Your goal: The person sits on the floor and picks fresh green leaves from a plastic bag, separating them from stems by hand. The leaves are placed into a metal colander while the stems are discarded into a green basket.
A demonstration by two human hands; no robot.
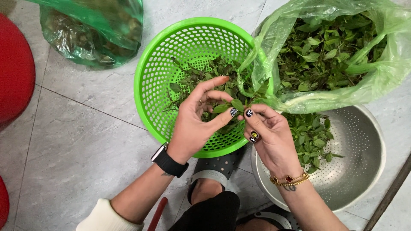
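Observation:
Both hands meet over the near rim of a green plastic colander basket [150, 64] that holds a small heap of leafy herb stems. My left hand [197, 119] pinches a herb sprig [233, 104] between thumb and fingers. My right hand [267, 134], with painted nails and a gold bracelet, grips the same sprig from the right. A black watch sits on the left wrist.
A light green plastic bag [385, 68] full of herbs lies at the upper right. Below it stands a metal colander [364, 158] with some leaves. A darker green bag [92, 32] lies upper left, a red object [15, 68] at the left edge. My sandalled feet [212, 175] rest on grey floor tiles.

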